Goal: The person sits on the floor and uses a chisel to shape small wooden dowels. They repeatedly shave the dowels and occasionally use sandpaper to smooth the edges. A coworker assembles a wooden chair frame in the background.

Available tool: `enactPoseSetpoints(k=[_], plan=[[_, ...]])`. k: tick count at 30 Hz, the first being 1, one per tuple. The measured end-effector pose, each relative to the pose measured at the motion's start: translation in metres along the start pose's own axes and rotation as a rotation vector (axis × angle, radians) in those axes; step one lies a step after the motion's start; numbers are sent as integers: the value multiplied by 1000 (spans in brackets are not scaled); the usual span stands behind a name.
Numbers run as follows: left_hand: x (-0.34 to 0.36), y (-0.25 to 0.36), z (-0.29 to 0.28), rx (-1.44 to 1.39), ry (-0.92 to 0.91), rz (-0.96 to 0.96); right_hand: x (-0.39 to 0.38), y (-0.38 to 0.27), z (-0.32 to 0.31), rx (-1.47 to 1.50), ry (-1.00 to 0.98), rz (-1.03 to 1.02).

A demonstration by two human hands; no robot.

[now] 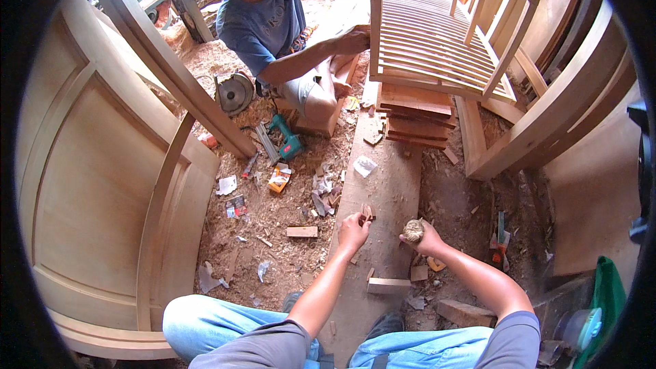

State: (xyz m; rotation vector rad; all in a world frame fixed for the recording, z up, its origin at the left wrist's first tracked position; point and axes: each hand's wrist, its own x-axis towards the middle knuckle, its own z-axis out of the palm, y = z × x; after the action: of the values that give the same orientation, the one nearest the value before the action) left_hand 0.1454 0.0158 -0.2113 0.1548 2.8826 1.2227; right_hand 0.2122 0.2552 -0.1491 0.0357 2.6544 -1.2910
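My left hand (352, 234) is closed, its fingertips pinching a small wood piece (367, 211) just above a long plank (384, 188). At the plank's right edge, my right hand (430, 240) grips a thick, round-ended wooden piece (413, 231), seen nearly end on. Its exact kind and its far part cannot be made out. Toward me, a short wood block (389, 286) lies across the plank, and a smaller square offcut (419, 273) sits to its right.
A co-worker (263, 34) sits ahead with one hand at a slatted wooden frame (437, 51) on stacked boards (417, 113). A green nail gun (284, 139) and a circular saw (234, 92) lie among shavings. Panelled doors (96, 178) lean at left; a curved frame (553, 116) stands right.
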Motion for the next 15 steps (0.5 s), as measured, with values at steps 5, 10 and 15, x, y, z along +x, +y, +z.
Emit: enactPoseSetpoints(k=[5,10,15], plan=[[-8,0,12,-64,-83,-120,-1,1,0,66,-60,47],[-3,-9,17,-332,-207,-322,-2,-5,-2,39,-55,31],[18,1,-2,-1136,-500,-690,-2,-9,-3,54,-40,40]])
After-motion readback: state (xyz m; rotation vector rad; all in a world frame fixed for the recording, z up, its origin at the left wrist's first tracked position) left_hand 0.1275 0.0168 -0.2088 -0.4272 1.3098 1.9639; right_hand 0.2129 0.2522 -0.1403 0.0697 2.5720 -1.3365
